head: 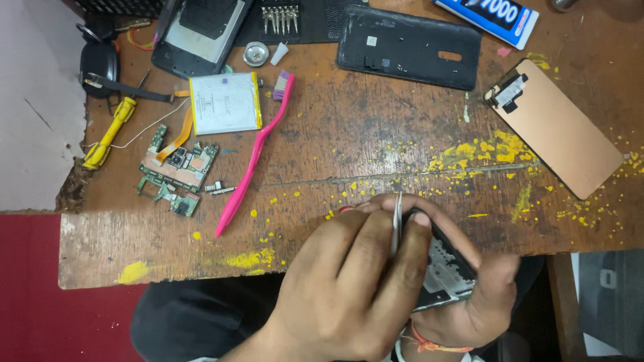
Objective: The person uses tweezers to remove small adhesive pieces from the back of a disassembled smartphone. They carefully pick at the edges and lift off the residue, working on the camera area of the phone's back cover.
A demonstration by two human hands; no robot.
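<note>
**Phone frame gripped at the tabletop's near edge, tweezers on it**

Phone frame (446, 268), dark and stripped, sits at about five o'clock, held just off the near edge of the worn wooden tabletop (362, 134), probably so it can be tilted freely. The right hand (479, 295) cups it from beneath and is clamped round its far side, thumb over the upper rim to steady it. The left hand (349, 281) lies across it, fingers closed on slim metal tweezers (397, 224) whose tip points up toward twelve o'clock; I cannot tell what the tip touches.

Parts lie spread out of the way, well apart from the hands. At one o'clock rests the black back cover (409, 47); at two o'clock the copper-backed display panel (560, 127), face down, likely to spare the glass. At eleven o'clock lies another opened phone body (198, 33), and below it the silver battery (225, 102). A pink toothbrush (251, 161) slants from eleven toward the middle, within easy reach. At ten o'clock the green circuit boards (178, 171) lie flat, with a yellow-handled tool (107, 134) beside them.
</note>
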